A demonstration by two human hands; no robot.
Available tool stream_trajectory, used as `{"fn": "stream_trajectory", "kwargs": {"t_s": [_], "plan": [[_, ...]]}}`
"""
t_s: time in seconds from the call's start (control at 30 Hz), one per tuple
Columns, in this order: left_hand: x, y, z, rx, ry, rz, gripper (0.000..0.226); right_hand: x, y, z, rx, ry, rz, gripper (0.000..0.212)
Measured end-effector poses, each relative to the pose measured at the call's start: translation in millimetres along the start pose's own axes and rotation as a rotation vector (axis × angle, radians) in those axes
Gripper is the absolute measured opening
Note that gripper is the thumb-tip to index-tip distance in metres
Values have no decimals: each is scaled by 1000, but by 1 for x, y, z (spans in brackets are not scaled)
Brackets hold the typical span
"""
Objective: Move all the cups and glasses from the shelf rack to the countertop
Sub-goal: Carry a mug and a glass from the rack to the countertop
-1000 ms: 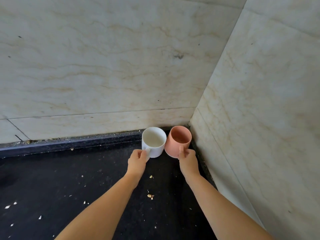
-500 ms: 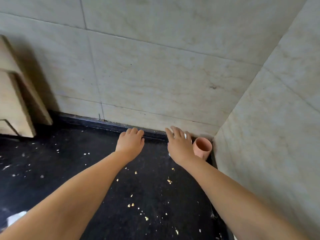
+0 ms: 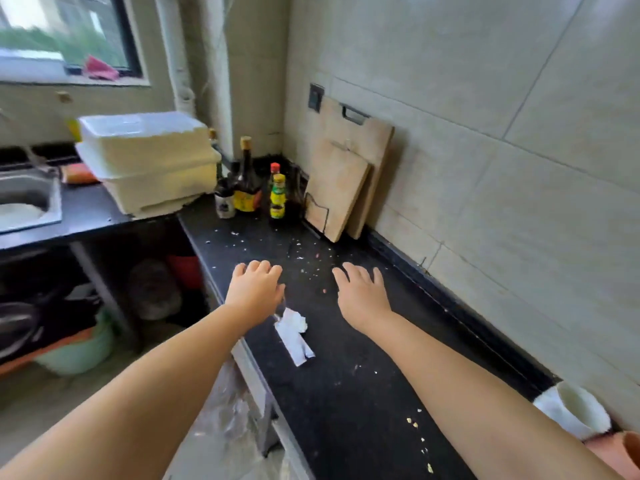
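A white cup (image 3: 575, 410) and a pink cup (image 3: 620, 452) stand side by side on the black countertop (image 3: 346, 393) at the lower right, against the tiled wall. My left hand (image 3: 254, 289) hovers over the counter's front edge, fingers apart and holding nothing. My right hand (image 3: 362, 292) hovers over the middle of the counter, also spread and with nothing in it. Both hands are far from the cups. No shelf rack is in view.
Two wooden cutting boards (image 3: 343, 181) lean on the wall ahead. Sauce bottles (image 3: 247, 181) stand in the corner beside stacked white foam boxes (image 3: 149, 161). A crumpled paper scrap (image 3: 294, 334) and crumbs lie on the counter. A sink (image 3: 24, 199) is at the far left.
Both hands let go of the two cups in the corner and pulled away. My view swung left along the counter, so the cups now sit at the lower right edge.
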State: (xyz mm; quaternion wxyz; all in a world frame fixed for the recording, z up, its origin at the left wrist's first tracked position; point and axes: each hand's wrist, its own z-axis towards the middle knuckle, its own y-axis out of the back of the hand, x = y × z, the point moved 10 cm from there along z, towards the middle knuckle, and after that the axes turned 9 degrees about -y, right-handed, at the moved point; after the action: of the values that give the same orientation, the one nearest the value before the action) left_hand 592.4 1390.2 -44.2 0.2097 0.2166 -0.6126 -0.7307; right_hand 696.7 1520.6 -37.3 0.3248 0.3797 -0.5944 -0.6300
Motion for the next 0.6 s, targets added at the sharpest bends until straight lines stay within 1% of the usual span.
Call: {"fn": "stream_trajectory", "kwargs": {"t_s": [0.13,0.27,0.47,0.5,0.6], "plan": [[97,30,-74,-49,167,10,40,136,20,3,-37,221,-39,58],[197,51,-171,-27,326,49,41,275,34,-18,-62,389,-19,51],[355,96,-345,36,528,174,44,507,52,-76,-64,611,51,48],[386,109,-382,38,582,184,44,556,59,-95,-61,661,75,47],[439,139,-445,14,710,202,44,647,79,-131,-61,760,124,45]]}}
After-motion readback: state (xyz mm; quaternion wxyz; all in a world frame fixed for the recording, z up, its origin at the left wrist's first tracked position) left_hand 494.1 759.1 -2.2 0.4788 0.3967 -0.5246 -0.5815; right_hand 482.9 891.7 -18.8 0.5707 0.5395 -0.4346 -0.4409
